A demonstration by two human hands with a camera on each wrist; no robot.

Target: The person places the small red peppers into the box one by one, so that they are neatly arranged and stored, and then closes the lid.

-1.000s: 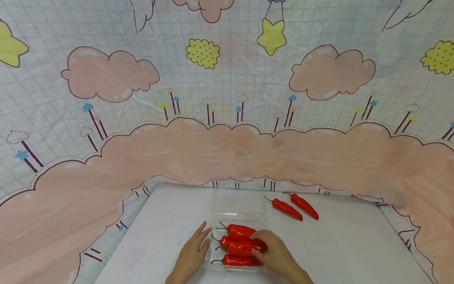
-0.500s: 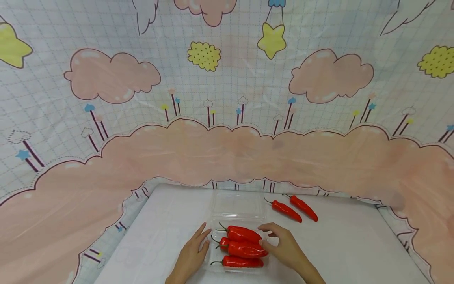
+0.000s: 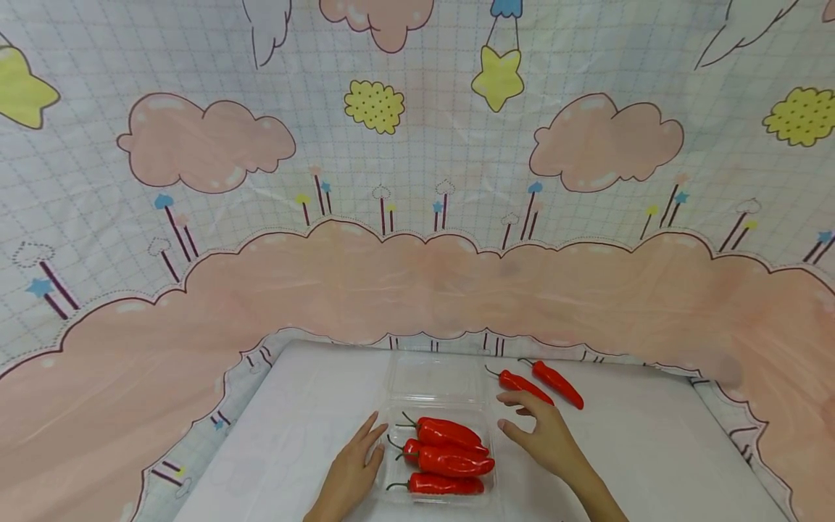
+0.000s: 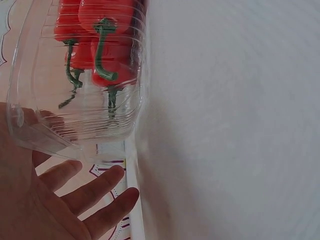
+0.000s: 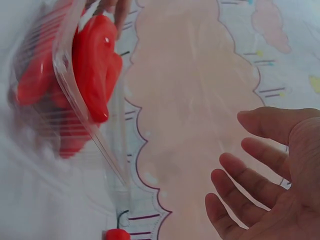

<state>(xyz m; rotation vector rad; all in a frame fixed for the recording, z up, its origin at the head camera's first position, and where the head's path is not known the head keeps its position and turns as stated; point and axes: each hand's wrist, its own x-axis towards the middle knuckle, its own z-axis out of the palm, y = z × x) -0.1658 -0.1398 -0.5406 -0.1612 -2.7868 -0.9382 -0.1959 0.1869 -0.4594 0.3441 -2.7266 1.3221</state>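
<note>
Right hand of the person is released, with the fingers spread apart and grasping nothing. It is just to the right of the transparent plastic clamshell container, apart from it, and in the head view it overlaps the lower end of the nearer loose red chili pepper; whether it touches this pepper, I cannot tell. Left hand is beside the left wall of the container, also with loose, straight fingers, and its thumb lies close along the plastic; I cannot say surely if there is contact.

Inside the container four red chili peppers are visible, lying crosswise with green stems toward the left hand. One far pepper is at the back, one front pepper is along the near side, and between them an upper pepper lies partly over a lower pepper. The tip of the upper pepper reaches the right rim. The lid is folded back, flat behind the container.

Farther right, a second loose pepper lies beside the first on the white table. Behind stands a backdrop cloth, printed with pink clouds and yellow stars.
</note>
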